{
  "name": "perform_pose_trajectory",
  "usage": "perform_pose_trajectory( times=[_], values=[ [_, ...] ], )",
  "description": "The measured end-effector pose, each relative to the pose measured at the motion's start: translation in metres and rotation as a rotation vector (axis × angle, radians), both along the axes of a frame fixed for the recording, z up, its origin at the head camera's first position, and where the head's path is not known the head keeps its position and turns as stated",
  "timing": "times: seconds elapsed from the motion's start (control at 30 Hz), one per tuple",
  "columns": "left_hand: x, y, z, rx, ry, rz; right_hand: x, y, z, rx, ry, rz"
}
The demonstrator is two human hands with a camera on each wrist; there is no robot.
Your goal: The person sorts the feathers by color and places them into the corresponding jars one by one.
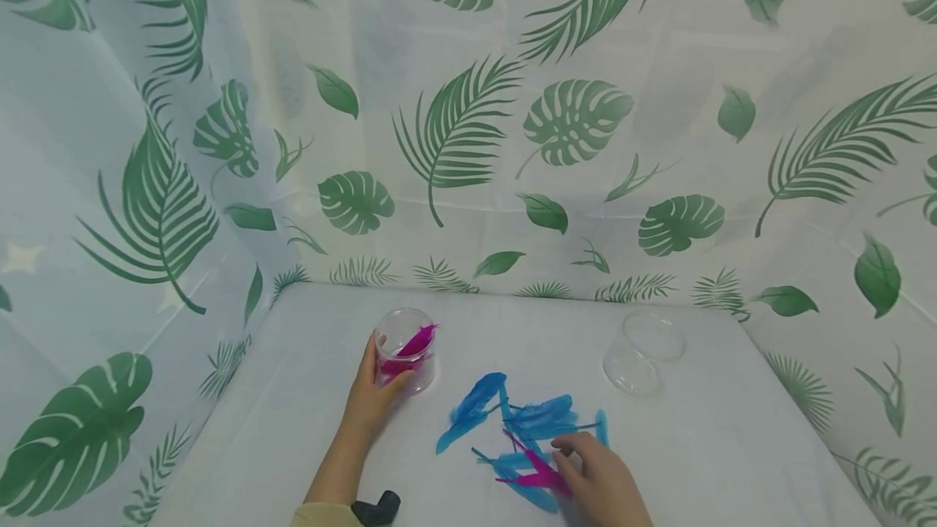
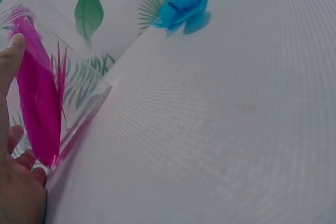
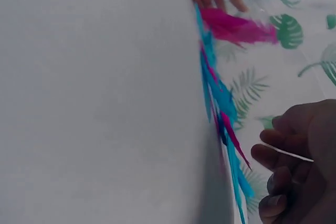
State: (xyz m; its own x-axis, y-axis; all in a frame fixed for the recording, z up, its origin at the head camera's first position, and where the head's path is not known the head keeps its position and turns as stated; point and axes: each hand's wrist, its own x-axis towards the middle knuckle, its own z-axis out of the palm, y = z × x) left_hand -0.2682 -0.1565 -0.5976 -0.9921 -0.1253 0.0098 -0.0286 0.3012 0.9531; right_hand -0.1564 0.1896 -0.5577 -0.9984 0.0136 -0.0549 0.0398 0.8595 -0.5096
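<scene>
This is a curtained-off booth: pale sheets (image 1: 483,128) printed with green palm and monstera leaves hang behind and on both sides of a white desk (image 1: 703,446), closing it in. Whether the booth stands in a home, an office or a studio cannot be told.

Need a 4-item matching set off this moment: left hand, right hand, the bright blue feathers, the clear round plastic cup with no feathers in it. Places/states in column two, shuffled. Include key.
Column 1
1. Left hand
2. Right hand
3. Bright blue feathers
4. Clear round plastic cup with no feathers in it

Column 2
A. Scattered loosely, with slim magenta feathers among them
B. Gripping a clear round plastic cup that holds more magenta feathers
C. On the right side of the white table, held by neither hand
D. Poised close beside the slim magenta feathers

Pairs: 1-B, 2-D, 3-A, 4-C
</scene>
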Motion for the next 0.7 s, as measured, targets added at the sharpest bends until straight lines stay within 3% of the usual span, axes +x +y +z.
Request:
perform_pose_trajectory(
  times=[0.13,0.23,0.43,0.7],
  values=[
    [0.0,0.002,0.0,-0.004,0.012,0.01,-0.017,-0.017,0.0,0.066,0.032,0.126],
    [0.001,0.003,-0.002,0.007,-0.002,0.005,-0.028,-0.03,-0.004,0.126,0.016,0.174],
    [0.001,0.004,-0.004,0.003,-0.033,0.003,-0.038,-0.039,-0.019,0.201,0.008,0.155],
    [0.0,0.001,0.001,-0.019,-0.017,0.004,-0.045,-0.04,-0.019,0.097,-0.07,0.1]
  ],
)
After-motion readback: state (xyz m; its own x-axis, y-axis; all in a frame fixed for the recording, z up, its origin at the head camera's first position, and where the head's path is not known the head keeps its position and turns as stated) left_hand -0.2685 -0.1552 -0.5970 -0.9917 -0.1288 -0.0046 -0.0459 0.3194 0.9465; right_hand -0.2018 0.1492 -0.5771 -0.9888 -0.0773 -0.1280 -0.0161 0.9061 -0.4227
